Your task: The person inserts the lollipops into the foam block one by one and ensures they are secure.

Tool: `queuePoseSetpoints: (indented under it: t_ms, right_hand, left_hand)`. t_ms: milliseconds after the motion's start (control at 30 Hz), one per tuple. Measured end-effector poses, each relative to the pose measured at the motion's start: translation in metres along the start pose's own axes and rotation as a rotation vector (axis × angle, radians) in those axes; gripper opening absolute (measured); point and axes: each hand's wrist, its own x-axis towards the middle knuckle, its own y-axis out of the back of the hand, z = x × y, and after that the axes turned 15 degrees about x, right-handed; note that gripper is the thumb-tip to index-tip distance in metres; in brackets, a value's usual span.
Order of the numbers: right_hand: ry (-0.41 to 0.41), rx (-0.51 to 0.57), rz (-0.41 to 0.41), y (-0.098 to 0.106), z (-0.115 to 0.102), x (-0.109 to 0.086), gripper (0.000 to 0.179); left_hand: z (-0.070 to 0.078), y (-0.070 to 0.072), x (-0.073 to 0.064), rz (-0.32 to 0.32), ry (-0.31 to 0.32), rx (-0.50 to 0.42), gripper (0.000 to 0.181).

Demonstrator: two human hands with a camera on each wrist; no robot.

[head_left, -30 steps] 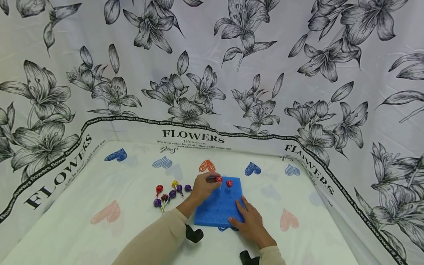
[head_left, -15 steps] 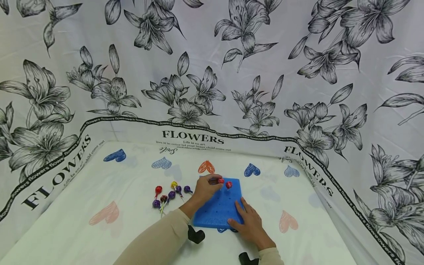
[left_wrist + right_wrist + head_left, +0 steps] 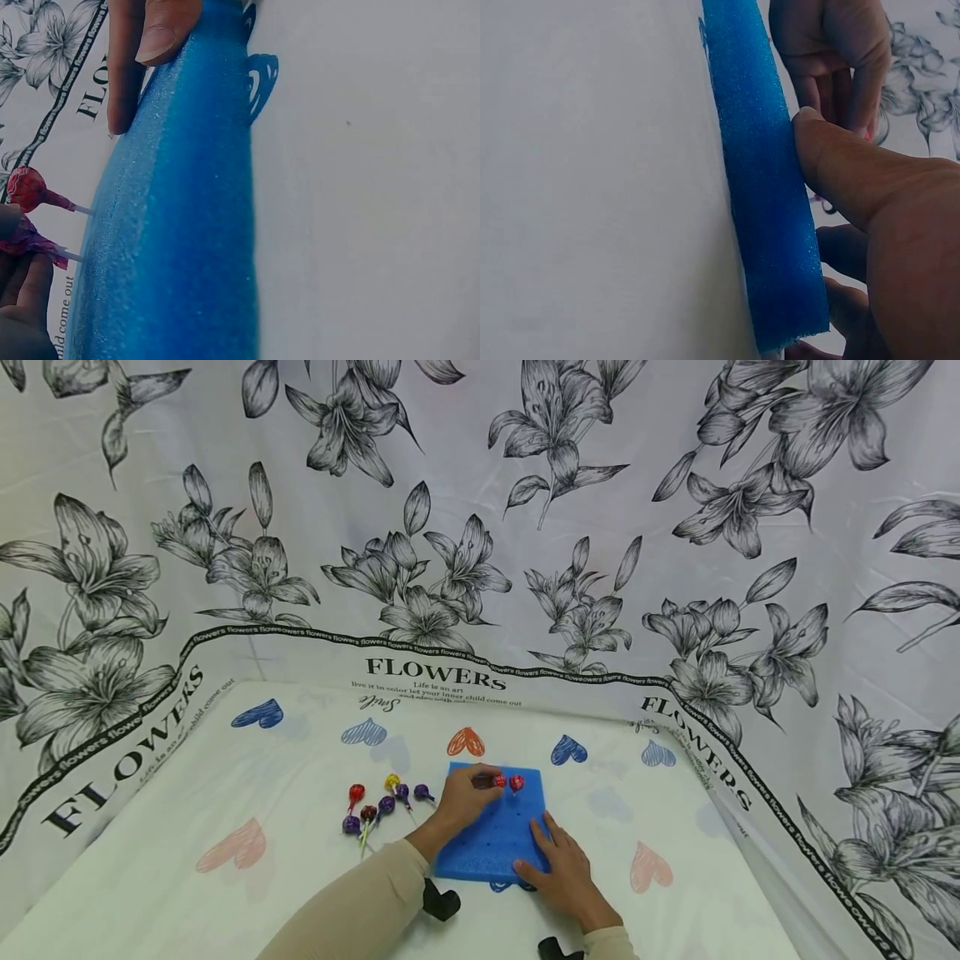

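A blue foam block [image 3: 480,862] with rows of small holes lies flat on the cloth. At its far edge my left hand [image 3: 460,797] pinches a red-wrapped lollipop [image 3: 500,782] by its head. In the left wrist view, the white stick of this lollipop [image 3: 30,240] meets the foam. Just right of it, another red lollipop [image 3: 517,783] stands upright in the block. My right hand [image 3: 564,864] rests on the block's near right corner, fingers spread along the right side and thumb [image 3: 832,154] on the near edge.
Left of the block lies a loose group of lollipops: a red one [image 3: 356,792], a yellow one [image 3: 392,782], several purple ones [image 3: 386,805] and a dark red one [image 3: 368,813]. A flower-printed curtain [image 3: 420,560] rises behind the heart-patterned cloth [image 3: 300,893].
My left hand stays at the same lollipop, its head now slightly lower and closer to the standing one. My right hand keeps its place on the block. The head view has shifted slightly.
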Motion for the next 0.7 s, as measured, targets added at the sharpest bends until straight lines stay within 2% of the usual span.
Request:
queuePoseSetpoints:
  t_ms: [400, 700]
  right_hand:
    - [-0.006, -0.019, -0.007, -0.001, -0.002, -0.001, 0.084]
    - [0.007, -0.018, -0.002, 0.0, -0.002, -0.001, 0.082]
  left_hand:
    - [0.0, 0.001, -0.001, 0.01, -0.018, -0.013, 0.033]
    - [0.014, 0.022, 0.0, 0.058, -0.034, -0.124, 0.037]
